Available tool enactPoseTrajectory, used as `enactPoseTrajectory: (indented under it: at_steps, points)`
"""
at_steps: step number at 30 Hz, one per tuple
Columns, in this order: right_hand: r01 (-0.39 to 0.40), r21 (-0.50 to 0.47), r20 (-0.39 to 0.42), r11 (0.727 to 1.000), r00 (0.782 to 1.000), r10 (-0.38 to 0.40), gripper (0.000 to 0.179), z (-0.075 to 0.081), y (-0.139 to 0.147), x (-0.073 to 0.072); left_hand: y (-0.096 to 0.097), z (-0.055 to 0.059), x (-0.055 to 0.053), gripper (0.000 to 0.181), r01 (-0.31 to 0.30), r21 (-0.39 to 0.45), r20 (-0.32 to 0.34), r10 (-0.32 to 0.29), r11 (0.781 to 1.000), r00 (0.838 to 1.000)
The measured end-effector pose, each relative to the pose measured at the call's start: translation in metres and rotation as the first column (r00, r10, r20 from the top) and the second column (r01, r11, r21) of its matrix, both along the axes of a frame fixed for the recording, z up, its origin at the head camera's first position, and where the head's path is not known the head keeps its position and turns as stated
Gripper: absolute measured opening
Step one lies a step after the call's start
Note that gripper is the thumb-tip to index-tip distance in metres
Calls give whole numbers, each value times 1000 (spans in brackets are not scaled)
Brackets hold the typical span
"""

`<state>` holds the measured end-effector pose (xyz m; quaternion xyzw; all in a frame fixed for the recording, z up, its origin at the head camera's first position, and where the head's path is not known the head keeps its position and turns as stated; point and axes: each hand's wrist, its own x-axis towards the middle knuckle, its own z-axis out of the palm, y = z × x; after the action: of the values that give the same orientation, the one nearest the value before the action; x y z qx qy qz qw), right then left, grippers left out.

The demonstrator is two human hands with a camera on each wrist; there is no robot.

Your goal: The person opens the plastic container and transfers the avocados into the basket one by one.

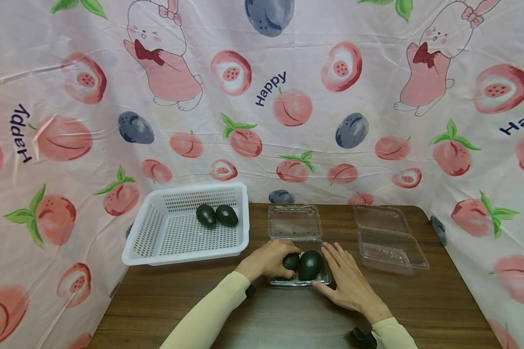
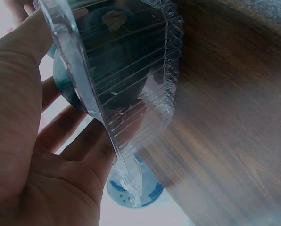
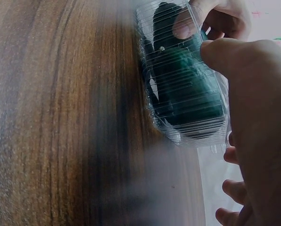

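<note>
A clear plastic clamshell box (image 1: 300, 283) sits at the middle of the table, its lid (image 1: 294, 222) folded back behind it. Two dark green avocados lie side by side inside. My left hand (image 1: 270, 259) curls over the left avocado (image 1: 290, 262), thumb in front and fingers behind. The right avocado (image 1: 310, 265) is beside it. Along the box's right side rests my right hand (image 1: 351, 283), fingers straight, thumb by the front rim. Through the ribbed wall in the right wrist view, both avocados show, and the left thumb (image 3: 183, 29) touches one.
A white perforated basket (image 1: 133, 249) stands at the left with two more avocados (image 1: 216, 215) in it. On the right lies another opened clear box (image 1: 388, 242). A fruit-printed cloth (image 1: 297, 184) hangs behind and beside the brown wooden table (image 1: 288, 320).
</note>
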<state>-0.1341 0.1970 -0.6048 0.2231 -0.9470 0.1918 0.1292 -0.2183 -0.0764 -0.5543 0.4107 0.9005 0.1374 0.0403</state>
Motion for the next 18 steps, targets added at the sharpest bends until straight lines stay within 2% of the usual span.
enactPoseTrajectory:
  at_steps: [11,18]
  points:
    - [6,3,13,1000,1000,-7,100,1,-2,1,-7,0,-2,58,30,55,10,-31,998,999]
    - [7,4,7,1000,1000,-8,99,1,-4,1,-9,1,-2,55,25,107,42,-30,994,999]
